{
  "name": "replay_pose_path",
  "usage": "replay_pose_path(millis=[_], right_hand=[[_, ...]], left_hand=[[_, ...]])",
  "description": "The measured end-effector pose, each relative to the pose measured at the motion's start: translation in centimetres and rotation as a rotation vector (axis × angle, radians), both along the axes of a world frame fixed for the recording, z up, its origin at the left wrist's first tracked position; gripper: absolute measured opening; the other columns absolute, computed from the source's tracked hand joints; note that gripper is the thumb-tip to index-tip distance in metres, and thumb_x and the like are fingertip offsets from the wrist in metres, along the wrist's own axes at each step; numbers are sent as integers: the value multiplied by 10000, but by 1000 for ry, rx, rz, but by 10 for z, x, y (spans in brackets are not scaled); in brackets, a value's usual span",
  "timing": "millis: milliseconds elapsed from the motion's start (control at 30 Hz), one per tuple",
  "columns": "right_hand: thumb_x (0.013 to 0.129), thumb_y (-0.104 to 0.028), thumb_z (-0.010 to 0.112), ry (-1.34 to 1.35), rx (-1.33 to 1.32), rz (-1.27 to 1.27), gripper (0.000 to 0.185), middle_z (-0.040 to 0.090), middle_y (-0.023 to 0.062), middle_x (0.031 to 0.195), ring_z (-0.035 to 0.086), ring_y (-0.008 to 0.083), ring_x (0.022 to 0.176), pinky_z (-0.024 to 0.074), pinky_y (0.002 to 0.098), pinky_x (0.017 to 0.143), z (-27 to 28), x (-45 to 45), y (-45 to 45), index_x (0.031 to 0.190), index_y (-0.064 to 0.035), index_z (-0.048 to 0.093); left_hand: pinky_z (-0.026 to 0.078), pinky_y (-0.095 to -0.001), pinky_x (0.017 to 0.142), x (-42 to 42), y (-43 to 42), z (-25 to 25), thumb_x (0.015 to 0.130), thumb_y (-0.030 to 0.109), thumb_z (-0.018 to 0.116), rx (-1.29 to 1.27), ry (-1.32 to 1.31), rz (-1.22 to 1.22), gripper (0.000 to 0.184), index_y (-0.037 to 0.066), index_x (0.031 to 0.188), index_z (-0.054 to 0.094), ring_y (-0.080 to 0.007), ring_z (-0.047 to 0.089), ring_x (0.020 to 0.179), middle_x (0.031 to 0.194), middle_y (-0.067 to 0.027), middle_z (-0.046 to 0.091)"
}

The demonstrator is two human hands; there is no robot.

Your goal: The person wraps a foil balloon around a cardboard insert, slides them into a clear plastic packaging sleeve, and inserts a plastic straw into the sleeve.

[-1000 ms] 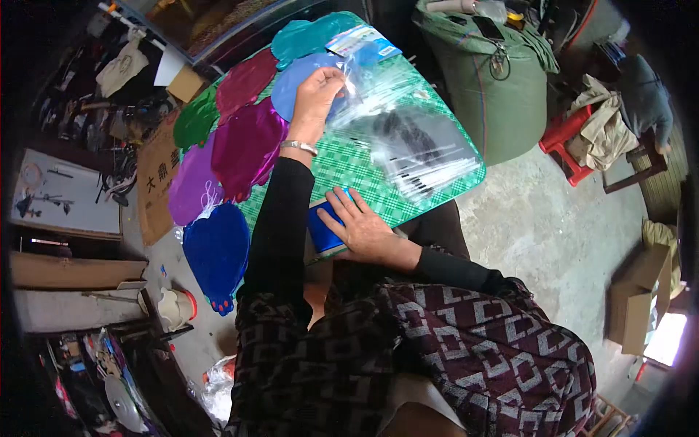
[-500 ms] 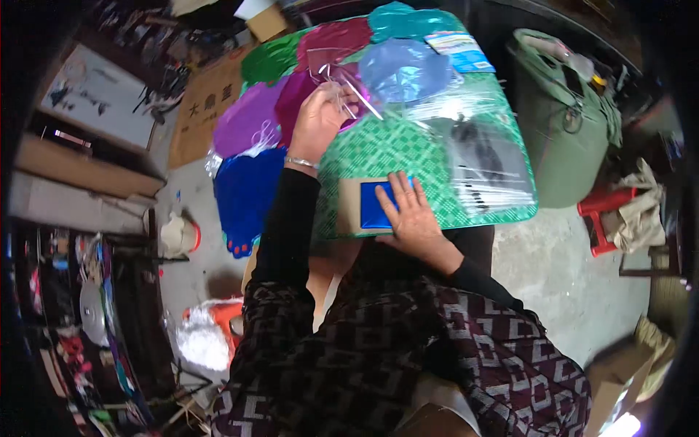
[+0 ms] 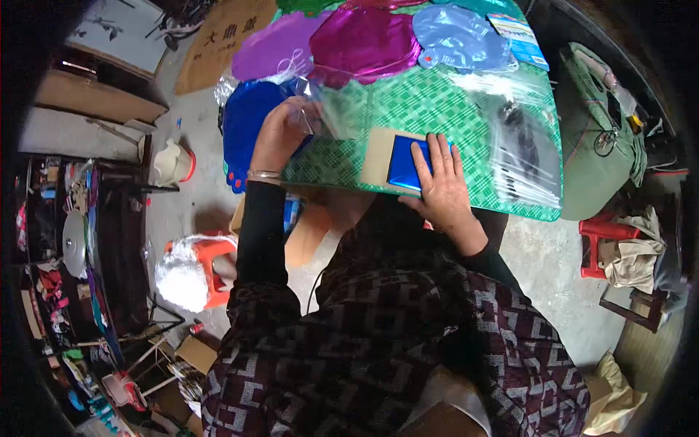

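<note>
My right hand (image 3: pixel 443 186) lies flat with fingers stretched over a folded blue foil square (image 3: pixel 405 162), which rests on a piece of brown card (image 3: pixel 378 156) at the table's near edge. My left hand (image 3: pixel 287 131) is closed on a clear plastic bag (image 3: pixel 328 113), smeared by motion, above the table's left part. Under and beside that hand lies a flat dark-blue foil balloon (image 3: pixel 247 120). Farther back are flat foil balloons in purple (image 3: pixel 280 47), magenta (image 3: pixel 364 44) and light blue (image 3: pixel 459 36).
A green checked cloth (image 3: pixel 415 95) covers the table. Clear plastic sleeves (image 3: pixel 528 153) lie at its right side, with a printed packet (image 3: pixel 518 40) behind. A large green bag (image 3: pixel 601 160) stands to the right. Red stools (image 3: pixel 211 266) (image 3: pixel 608 240) flank the table.
My left hand has moved left and nearer with the clear plastic, towards the dark-blue balloon. My right hand stays on the blue square. The whole view has shifted with the head.
</note>
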State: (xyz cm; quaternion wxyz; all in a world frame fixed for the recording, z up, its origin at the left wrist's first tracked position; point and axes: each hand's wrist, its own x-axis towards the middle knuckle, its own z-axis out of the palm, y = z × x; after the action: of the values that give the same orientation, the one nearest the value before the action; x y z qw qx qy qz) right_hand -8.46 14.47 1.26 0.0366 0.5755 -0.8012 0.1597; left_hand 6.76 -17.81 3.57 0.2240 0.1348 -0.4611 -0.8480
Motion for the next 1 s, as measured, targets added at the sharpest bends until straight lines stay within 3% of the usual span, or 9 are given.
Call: replay_pose_path(millis=[133, 267, 367, 433, 500, 600, 700, 800, 1000], right_hand=[[747, -473, 791, 29, 10, -3, 1030, 251, 281, 1605, 225, 445, 1502, 164, 558, 1232, -2, -1, -1, 1554, -45, 315], [744, -514, 781, 49, -27, -11, 1049, 255, 274, 1605, 230, 442, 1500, 169, 559, 1230, -2, -1, -2, 1562, -53, 311], [745, -528, 775, 56, -15, -6, 1051, 254, 274, 1605, 232, 444, 1499, 171, 561, 1229, -3, -1, -2, 1560, -52, 313], [745, -542, 770, 62, -14, -6, 1054, 253, 274, 1605, 233, 446, 1497, 173, 563, 1227, -3, -1, -2, 1559, -50, 314], [747, -542, 767, 65, -13, 5, 1051, 252, 275, 1605, 233, 447, 1497, 174, 565, 1227, -3, 0, -3, 1557, -48, 315], [754, -544, 761, 67, -23, 13, 1042, 250, 277, 1604, 233, 449, 1496, 174, 568, 1225, -3, -1, -3, 1554, -44, 318], [759, -551, 754, 84, -14, 20, 1039, 250, 280, 1603, 234, 450, 1495, 175, 570, 1224, -1, -1, -2, 1552, -40, 320], [763, -557, 748, 96, -12, 15, 1036, 251, 282, 1602, 236, 452, 1494, 177, 571, 1223, 1, 0, -3, 1550, -37, 321], [769, -571, 734, 87, 10, 20, 1034, 244, 285, 1605, 240, 454, 1492, 178, 571, 1222, 3, 2, -1, 1550, -33, 322]], left_hand=[[527, -340, 835, 36, -1, -11, 989, 179, 525, -35, -62, -25, 246, -4, 1117, 628, -257, 663, 913, 1021, -141, 690], [528, -285, 791, 54, 19, 12, 992, 146, 531, -65, -287, 280, 209, -2, 1093, 637, -214, 658, 875, 1023, -133, 699], [535, -278, 775, 64, 19, 16, 970, 111, 573, -169, -277, 447, 168, 17, 1092, 640, -197, 648, 854, 1006, -112, 696], [526, -275, 753, 67, 18, 21, 935, 87, 627, -507, -396, 816, 141, 46, 1068, 649, -166, 632, 837, 994, -77, 687], [507, -272, 728, 69, 17, 21, 903, 73, 680, -1079, -484, 916, 141, 68, 1043, 660, -160, 625, 825, 991, -46, 686], [493, -304, 773, 37, 51, 27, 874, 102, 719, -1329, -436, 821, 183, 72, 1049, 674, -200, 629, 875, 1017, -46, 690], [451, -388, 921, -1, 72, 1, 832, 207, 750, -1546, -326, 505, 324, 83, 1124, 684, -284, 604, 1033, 1151, -78, 676], [454, -401, 968, -24, 87, -16, 858, 232, 724, -1660, -200, 476, 361, 76, 1180, 676, -290, 615, 1062, 1222, -73, 672], [432, -396, 923, -36, 98, -41, 806, 283, 746, -1736, -367, 569, 362, 76, 1092, 671, -281, 583, 1065, 1162, -82, 664]])
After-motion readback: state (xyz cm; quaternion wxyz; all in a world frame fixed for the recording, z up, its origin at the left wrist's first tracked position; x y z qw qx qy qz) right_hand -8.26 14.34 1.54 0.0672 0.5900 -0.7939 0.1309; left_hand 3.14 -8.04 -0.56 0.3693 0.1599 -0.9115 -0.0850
